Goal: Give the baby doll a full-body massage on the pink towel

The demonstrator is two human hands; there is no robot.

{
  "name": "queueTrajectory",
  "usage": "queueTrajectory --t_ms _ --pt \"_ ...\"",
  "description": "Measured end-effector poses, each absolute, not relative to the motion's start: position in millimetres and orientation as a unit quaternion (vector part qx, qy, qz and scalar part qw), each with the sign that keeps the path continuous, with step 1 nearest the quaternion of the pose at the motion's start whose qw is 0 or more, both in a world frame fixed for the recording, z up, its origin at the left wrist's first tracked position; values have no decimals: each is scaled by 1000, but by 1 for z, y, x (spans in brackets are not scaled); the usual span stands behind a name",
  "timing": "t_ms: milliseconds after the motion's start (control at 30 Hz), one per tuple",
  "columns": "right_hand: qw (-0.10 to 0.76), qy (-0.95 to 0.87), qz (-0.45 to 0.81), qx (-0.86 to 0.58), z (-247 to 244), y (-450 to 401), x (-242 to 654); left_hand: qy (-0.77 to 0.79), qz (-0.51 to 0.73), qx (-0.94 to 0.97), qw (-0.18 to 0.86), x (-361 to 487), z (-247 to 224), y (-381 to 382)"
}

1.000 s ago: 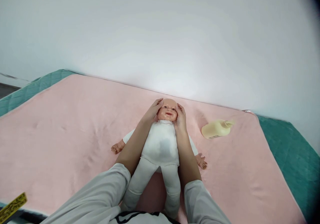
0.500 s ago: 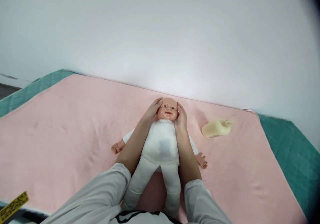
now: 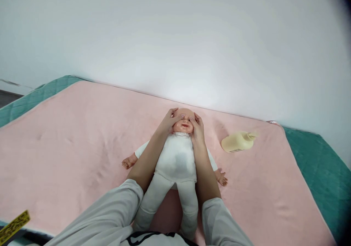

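Note:
A baby doll (image 3: pixel 177 158) in a white cloth body lies on its back on the pink sheet, its head toward the wall. My left hand (image 3: pixel 170 120) cups the left side of its head, the thumb laid over the eye on that side. On the other side my right hand (image 3: pixel 197 125) holds the head in the same way, thumb on the other eye. The doll's mouth shows between the two thumbs. Its arms stretch outward beyond my forearms, and its legs point toward me.
A pale yellow pump bottle (image 3: pixel 237 142) lies on its side on the pink sheet (image 3: pixel 68 143), right of the doll. Green quilted bedding (image 3: pixel 315 158) shows at both sides. A white wall (image 3: pixel 175 37) rises behind. A yellow patterned tag (image 3: pixel 14 226) is at the lower left.
Both thumbs have moved inward from the sides of the doll's head onto its eyes. The hands stay around the head, and the doll and bottle lie as before.

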State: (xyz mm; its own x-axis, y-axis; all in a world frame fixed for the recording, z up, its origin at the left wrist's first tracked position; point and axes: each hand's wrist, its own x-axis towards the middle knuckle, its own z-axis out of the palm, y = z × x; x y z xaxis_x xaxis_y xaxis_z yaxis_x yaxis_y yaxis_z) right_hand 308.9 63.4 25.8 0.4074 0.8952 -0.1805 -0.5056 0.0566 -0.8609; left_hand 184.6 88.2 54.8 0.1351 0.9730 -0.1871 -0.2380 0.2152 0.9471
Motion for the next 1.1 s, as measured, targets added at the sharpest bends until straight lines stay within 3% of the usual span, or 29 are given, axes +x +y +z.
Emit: queueTrajectory --t_ms 1100 --pt "732 -152 539 -388 38 62 315 378 455 361 721 169 68 90"
